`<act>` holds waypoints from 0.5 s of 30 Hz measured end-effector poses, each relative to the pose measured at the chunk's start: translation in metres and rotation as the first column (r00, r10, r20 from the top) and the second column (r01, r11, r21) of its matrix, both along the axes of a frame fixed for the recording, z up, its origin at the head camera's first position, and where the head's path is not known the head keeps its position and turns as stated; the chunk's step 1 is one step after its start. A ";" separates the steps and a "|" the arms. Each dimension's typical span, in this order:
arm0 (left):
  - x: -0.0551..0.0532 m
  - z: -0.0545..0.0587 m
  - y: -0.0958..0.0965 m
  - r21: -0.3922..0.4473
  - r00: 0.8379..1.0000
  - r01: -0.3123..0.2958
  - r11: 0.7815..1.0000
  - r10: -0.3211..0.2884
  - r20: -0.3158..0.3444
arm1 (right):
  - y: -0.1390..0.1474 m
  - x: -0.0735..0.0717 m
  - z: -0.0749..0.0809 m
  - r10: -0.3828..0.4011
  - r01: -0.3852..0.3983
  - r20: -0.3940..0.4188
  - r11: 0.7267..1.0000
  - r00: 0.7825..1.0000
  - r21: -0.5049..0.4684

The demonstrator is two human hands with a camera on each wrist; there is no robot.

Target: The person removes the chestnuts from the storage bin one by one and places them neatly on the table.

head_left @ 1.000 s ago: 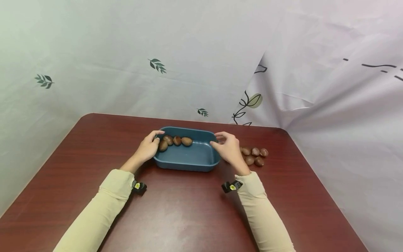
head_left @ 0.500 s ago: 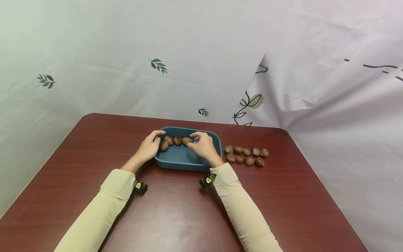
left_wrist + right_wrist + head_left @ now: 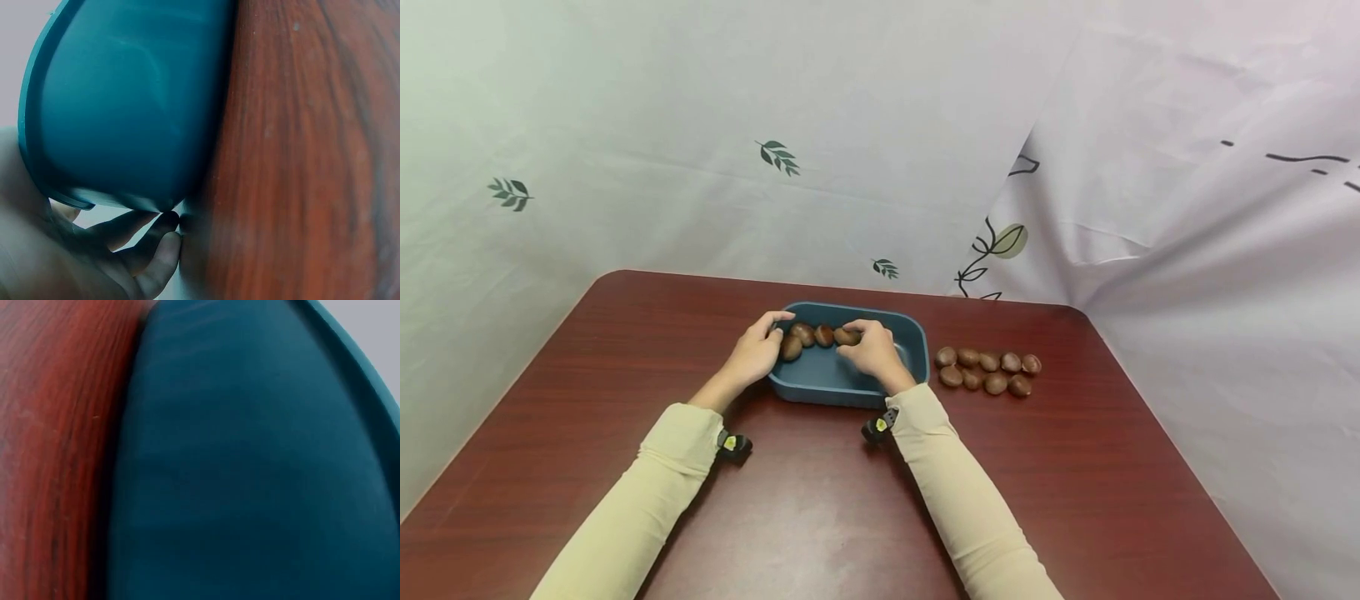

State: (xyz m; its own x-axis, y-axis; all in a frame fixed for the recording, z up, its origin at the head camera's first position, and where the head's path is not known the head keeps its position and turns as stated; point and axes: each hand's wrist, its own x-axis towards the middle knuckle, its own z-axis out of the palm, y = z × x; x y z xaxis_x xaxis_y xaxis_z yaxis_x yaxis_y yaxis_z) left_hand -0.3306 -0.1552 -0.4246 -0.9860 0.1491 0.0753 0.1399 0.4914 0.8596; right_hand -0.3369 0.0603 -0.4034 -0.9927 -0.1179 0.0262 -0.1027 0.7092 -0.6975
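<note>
A blue rectangular box (image 3: 827, 393) stands on the table with several brown chestnuts (image 3: 802, 334) along its left and back walls. My left hand (image 3: 754, 350) grips the box's left end, thumb at the rim; in the left wrist view, its fingers (image 3: 164, 256) lie against the outside of the box's end. Inside the box, my right hand (image 3: 874, 352) has thumb and forefinger on either side of the rightmost chestnut (image 3: 847, 337), pinching it. The right wrist view shows only the box's outer wall (image 3: 250, 456) and the table, without the hand.
Several more chestnuts (image 3: 988, 372) lie in two rows on the reddish-brown wooden table (image 3: 805, 500), right of the box. A pale cloth with leaf prints (image 3: 880, 167) hangs behind the table's back edge.
My right hand has moved left from the box's right end to the rightmost chestnut inside, its fingers closing around it. The left hand and the box have stayed in place.
</note>
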 end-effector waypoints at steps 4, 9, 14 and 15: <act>-0.001 0.000 0.001 0.003 1.000 0.001 1.000 -0.001 -0.004 | 0.000 -0.003 -0.002 -0.018 0.017 -0.035 1.000 0.999 -0.021; -0.002 0.000 0.000 0.005 1.000 0.007 1.000 -0.007 -0.008 | 0.000 -0.005 -0.005 -0.012 0.010 -0.053 0.999 0.999 -0.035; -0.001 -0.001 0.000 0.009 1.000 0.013 1.000 -0.013 0.002 | -0.001 -0.005 -0.007 0.003 -0.005 -0.038 0.999 0.999 -0.049; -0.001 -0.001 0.000 0.010 1.000 0.013 1.000 -0.013 0.004 | -0.001 -0.005 -0.007 0.006 -0.008 -0.036 0.999 0.999 -0.053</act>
